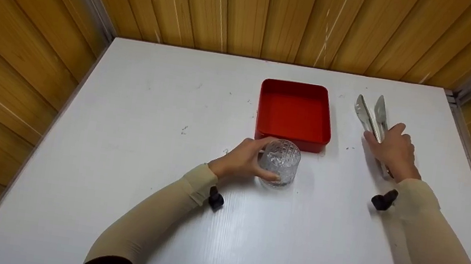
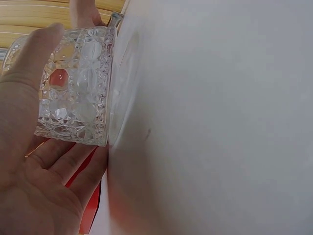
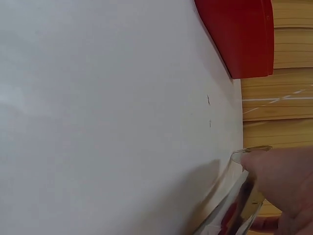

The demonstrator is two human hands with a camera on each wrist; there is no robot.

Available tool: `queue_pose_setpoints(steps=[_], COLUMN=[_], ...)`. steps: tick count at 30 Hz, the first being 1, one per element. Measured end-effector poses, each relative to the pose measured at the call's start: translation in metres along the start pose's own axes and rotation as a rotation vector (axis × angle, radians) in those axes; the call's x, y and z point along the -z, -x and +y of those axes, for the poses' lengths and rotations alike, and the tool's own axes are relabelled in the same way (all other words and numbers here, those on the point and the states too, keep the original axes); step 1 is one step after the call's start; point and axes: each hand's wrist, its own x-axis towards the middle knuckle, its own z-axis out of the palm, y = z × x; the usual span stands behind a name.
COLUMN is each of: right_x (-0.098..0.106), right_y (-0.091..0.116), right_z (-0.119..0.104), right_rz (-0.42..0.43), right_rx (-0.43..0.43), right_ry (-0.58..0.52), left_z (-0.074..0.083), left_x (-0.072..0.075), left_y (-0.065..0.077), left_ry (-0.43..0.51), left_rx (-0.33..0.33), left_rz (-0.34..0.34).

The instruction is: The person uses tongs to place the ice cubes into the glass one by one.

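Just in front of a red square box [image 1: 291, 142], my left hand [image 1: 241, 161] grips a clear drinking glass [image 1: 282, 164] from its left side. The glass has a cut pattern, and the thumb and fingers curve round it. In the left wrist view the base of the glass [image 2: 80, 93] is at the white tabletop; whether it fully touches cannot be told. Over on the right, my right hand [image 1: 395, 152] holds metal tongs [image 1: 363, 112] between thumb and fingers. Their two arms spread apart, tips toward the back. The hand hides part of the tongs.
The white table [image 1: 124, 135] has small dark marks on its surface. Wood-patterned panels [image 1: 248, 11] rise behind it and along both sides, with metal posts at the corners. A small black device [image 1: 385, 200] sits at each wrist.
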Motion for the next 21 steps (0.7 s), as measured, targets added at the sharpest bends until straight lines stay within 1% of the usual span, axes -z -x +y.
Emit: queue_pose_setpoints(steps=[4,7,9,11,16,18,21], right_x=[0.004,0.007,0.008,0.009,0.009,0.009,0.009], right_y=[0.004,0.006,0.007,0.008,0.01,0.01,0.011], right_z=[-0.006,-0.009,-0.012,-0.014,-0.018,-0.019,-0.019], right_rz=[0.008,0.04,0.073,0.118,0.217,0.231,0.23], right_rx=[-0.007,0.008,0.033,0.074,0.223,0.27,0.308], right_ry=[0.017,0.044,0.061,0.073,0.124,0.16,0.224], left_z=[-0.001,-0.001,-0.001,0.0,0.0,0.0,0.001], left_x=[0.0,-0.001,-0.001,-0.001,-0.001,-0.001,0.0], left_y=[0.0,0.0,0.0,0.0,0.0,0.0,0.001], left_ry=[0.0,0.002,0.007,0.014,-0.005,-0.014,-0.018], left_rx=[0.0,-0.004,-0.008,-0.009,-0.017,-0.016,-0.008], left_rz=[-0.001,-0.005,-0.005,-0.003,0.007,0.009,0.006])
